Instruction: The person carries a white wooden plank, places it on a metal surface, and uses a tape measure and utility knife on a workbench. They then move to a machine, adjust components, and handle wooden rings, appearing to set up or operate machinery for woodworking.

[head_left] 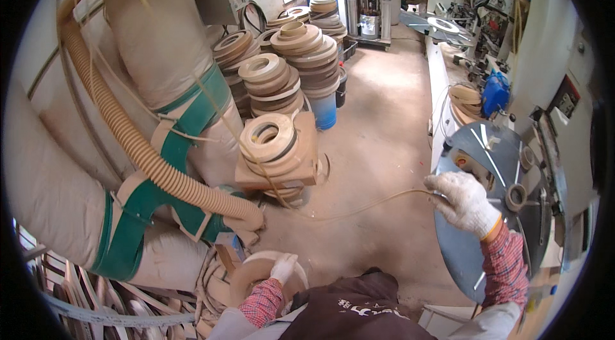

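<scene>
My right hand (pixel 462 202), in a white knit glove, is raised at the right and pinches the end of a thin tan edge-banding strip (pixel 378 199). From there the strip sags leftward over the floor and bends up past a stack of rolls. Low in the view, my left hand (pixel 284 267), also gloved, grips the rim of a wide beige roll of edge banding (pixel 248 279). Its fingertips are partly hidden. Beneath my right hand lies a round grey disc table (pixel 458 244) with small rolls (pixel 516 198) and white strips on it.
Several stacks of banding rolls (pixel 306 51) stand left of centre, one on a cardboard box (pixel 282 176). A ribbed tan hose (pixel 138 148) and large dust bags (pixel 157 13) fill the left side. Machinery (pixel 368 0) stands at the back, and a blue jug (pixel 496 93) at the right.
</scene>
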`<state>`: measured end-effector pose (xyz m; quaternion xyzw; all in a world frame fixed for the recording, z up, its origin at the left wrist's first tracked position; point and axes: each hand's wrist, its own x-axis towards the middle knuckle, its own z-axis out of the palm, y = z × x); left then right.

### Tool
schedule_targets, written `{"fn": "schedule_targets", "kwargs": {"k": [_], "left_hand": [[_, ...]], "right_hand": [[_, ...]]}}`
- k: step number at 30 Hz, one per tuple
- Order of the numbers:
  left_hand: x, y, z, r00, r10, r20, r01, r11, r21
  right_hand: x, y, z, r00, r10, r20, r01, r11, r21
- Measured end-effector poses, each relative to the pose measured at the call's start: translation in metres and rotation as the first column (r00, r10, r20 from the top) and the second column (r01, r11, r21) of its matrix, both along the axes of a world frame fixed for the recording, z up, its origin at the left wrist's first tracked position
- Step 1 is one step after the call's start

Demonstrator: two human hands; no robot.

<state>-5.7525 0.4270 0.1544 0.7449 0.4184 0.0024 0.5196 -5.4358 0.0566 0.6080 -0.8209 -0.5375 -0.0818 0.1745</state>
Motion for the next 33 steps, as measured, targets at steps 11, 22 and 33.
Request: {"fn": "schedule_targets", "kwargs": {"k": [11,22,33], "left_hand": [[0.295,0.079,0.055,0.978,0.064,0.199,-0.062,0.998,-0.016],[0.528,0.238,0.224,0.924,0.160,0.348,-0.269,0.918,0.292],[0.679,0.403,0.261,0.964,0.238,0.117,-0.227,0.511,0.829]], "right_hand": [[0.275,0.111,0.016,0.988,0.136,-0.071,-0.138,0.990,-0.022],[0.504,0.240,0.022,0.887,0.172,-0.429,-0.172,0.984,0.039],[0.680,0.368,0.002,0.727,0.202,-0.656,-0.170,0.979,0.113]]}}
